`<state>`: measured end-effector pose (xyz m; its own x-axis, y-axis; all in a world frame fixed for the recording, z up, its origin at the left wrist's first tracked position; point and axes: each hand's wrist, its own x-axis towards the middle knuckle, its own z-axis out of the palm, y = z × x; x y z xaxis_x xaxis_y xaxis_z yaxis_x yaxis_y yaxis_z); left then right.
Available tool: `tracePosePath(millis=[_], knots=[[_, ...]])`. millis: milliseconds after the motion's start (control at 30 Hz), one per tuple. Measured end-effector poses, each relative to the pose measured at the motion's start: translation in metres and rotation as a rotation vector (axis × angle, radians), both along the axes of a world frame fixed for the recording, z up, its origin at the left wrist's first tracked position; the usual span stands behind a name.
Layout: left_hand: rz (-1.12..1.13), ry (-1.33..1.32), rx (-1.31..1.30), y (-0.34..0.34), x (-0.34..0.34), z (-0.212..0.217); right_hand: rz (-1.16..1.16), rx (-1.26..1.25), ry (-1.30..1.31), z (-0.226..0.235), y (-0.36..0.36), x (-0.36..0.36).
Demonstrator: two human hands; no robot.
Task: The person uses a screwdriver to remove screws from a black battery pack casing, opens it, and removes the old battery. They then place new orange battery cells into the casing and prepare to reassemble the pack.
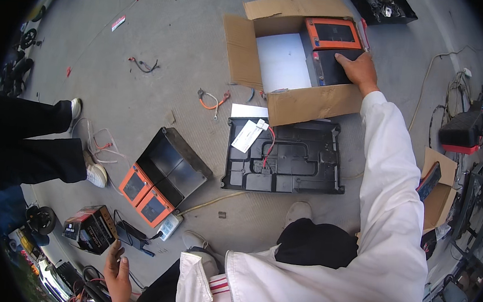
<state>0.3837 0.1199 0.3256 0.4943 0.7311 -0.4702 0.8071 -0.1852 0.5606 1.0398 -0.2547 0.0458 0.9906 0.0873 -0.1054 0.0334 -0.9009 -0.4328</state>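
Inside the cardboard box (307, 102), your right hand (357, 69) lies flat on the black battery (333, 67), probably heavy and rigid; grip its lower edges, while your left hand (117, 274) hangs half open, empty.

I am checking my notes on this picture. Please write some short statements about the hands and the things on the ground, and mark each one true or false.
1. The right hand rests on a black battery inside the cardboard box. True.
2. The left hand holds a cable. False: it is empty, near the ground.
3. The black plastic tray lies on the ground beside the box. True.
4. The box is closed. False: its flaps are open.
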Motion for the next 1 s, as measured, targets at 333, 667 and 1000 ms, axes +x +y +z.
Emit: tracePosePath(millis=[333, 667, 1000], knots=[[-0.030, -0.014, 0.019, 0.009, 0.014, 0.009, 0.207, -0.139, -0.251, 0.051, 0.150, -0.129], [0.157, -0.203, -0.210, -0.003, -0.038, 0.033, 0.218, -0.113, 0.083, 0.060, 0.144, -0.095], [-0.100, -0.154, -0.038, 0.011, -0.044, 0.013, 0.374, 0.416, 0.088, 0.147, 0.097, -0.127]])
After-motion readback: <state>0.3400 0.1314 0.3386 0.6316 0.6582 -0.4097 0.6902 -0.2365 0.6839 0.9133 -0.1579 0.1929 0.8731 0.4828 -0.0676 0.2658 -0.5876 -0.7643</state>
